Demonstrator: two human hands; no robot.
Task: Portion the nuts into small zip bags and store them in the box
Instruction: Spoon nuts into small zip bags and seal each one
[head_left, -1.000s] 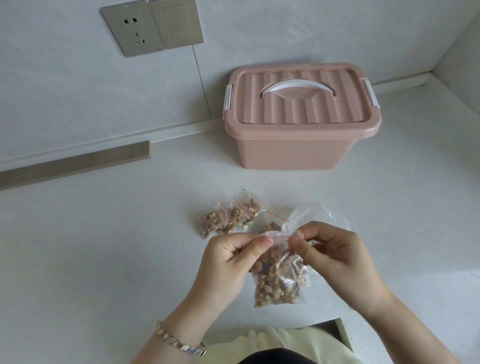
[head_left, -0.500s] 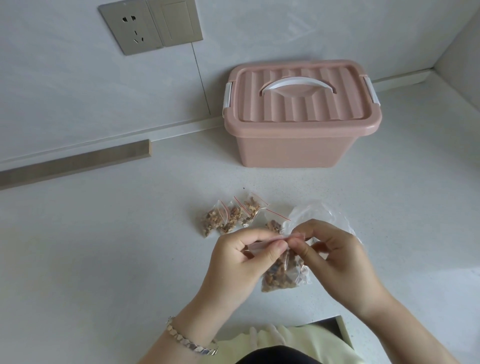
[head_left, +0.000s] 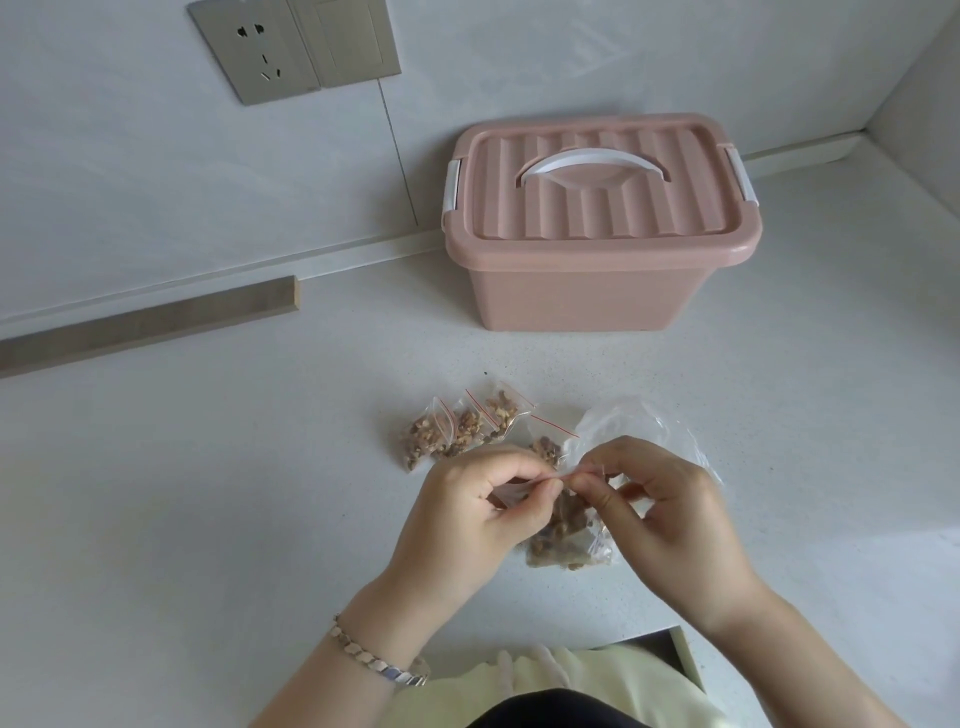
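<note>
Both hands hold a small clear zip bag of nuts (head_left: 566, 540) just above the white counter. My left hand (head_left: 467, 514) pinches the bag's top strip from the left, and my right hand (head_left: 660, 519) pinches it from the right, fingertips almost meeting. Three filled small zip bags (head_left: 462, 428) with red seal lines lie in a row beyond my left hand. Another small bag with nuts (head_left: 548, 444) lies behind my fingers. A crumpled larger clear bag (head_left: 639, 426) lies under and behind my right hand. The pink storage box (head_left: 587, 291) stands at the back, lid shut, white handle down.
The wall runs close behind the box, with a socket and switch plate (head_left: 291, 47) at upper left. A wooden strip (head_left: 150, 325) lies along the wall base at left. The counter's front edge has a notch (head_left: 675, 649) near my body.
The bag has dropped lower toward the counter and my fingertips have slid closer together along its top strip. The view has shifted slightly downward.
</note>
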